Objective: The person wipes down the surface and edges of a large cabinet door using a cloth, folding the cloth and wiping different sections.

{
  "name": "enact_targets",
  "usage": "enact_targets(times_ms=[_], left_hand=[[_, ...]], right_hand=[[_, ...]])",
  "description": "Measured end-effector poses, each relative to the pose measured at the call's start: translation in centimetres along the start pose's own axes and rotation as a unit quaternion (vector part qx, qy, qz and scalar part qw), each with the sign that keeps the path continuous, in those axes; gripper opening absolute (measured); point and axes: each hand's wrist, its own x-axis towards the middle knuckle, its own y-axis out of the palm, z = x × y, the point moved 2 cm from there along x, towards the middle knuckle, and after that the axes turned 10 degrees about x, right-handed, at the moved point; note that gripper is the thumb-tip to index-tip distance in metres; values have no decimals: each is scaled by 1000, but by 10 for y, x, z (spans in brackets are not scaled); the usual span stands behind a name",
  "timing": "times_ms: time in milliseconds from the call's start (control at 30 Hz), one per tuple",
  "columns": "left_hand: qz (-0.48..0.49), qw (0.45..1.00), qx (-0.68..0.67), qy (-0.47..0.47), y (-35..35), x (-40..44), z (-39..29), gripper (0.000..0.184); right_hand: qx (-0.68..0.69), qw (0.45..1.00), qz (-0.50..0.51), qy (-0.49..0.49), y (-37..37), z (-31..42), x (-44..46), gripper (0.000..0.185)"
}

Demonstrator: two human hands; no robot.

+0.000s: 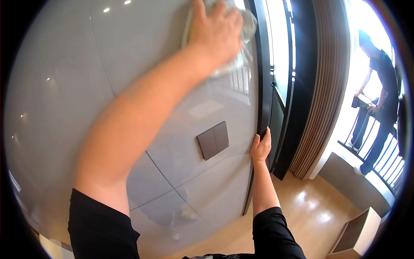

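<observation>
High on a glossy grey tiled wall, my left hand presses a pale, crumpled cloth flat against the surface. Part of the cloth is covered by the hand, whose upper edge leaves the view. Lower down on the right, my right hand grips the edge of a dark door frame, thumb on the wall side and fingers on the other. A brown two-panel wall switch sits between my arms, touched by neither hand.
Brown slatted panelling stands right of the frame. Beyond it a person in dark clothes is up on a ledge by a railing, both hands on a dark object. An open wooden box rests on the wooden floor.
</observation>
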Motion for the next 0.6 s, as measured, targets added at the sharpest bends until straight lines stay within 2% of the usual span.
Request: enact_targets(times_ms=[133, 333, 367, 400, 467, 500, 533, 567, 600], left_hand=[[2, 999, 0, -54, -13, 39, 19, 44], [36, 999, -30, -21, -9, 34, 4, 43], [141, 989, 26, 31, -12, 35, 1, 51], [48, 997, -52, -39, 41, 29, -24, 51], [11, 998, -56, -26, 18, -6, -23, 42], [-10, 998, -53, -40, 23, -17, -35, 41], [30, 997, -65, 10, 38, -20, -51, 43], [149, 978, -24, 142, -2, -33, -28, 49], [145, 980, -23, 136, -13, -43, -16, 51]], right_hand=[[0, 1000, -6, -1, -1, 0, 5, 54], [-7, 1000, 0, 14, 1, -2, 1, 53], [-10, 1000, -11, 6, 4, -11, 0, 54], [-20, 999, -28, -4, 7, -16, 0, 50], [63, 988, 40, 137, 1, 7, 9, 44], [71, 985, 47, 147, -2, 30, 12, 44], [25, 994, 7, 111, 7, 4, 1, 44], [79, 984, 26, 160, 8, 1, 1, 44], [119, 982, 47, 141, 7, -6, 1, 46]])
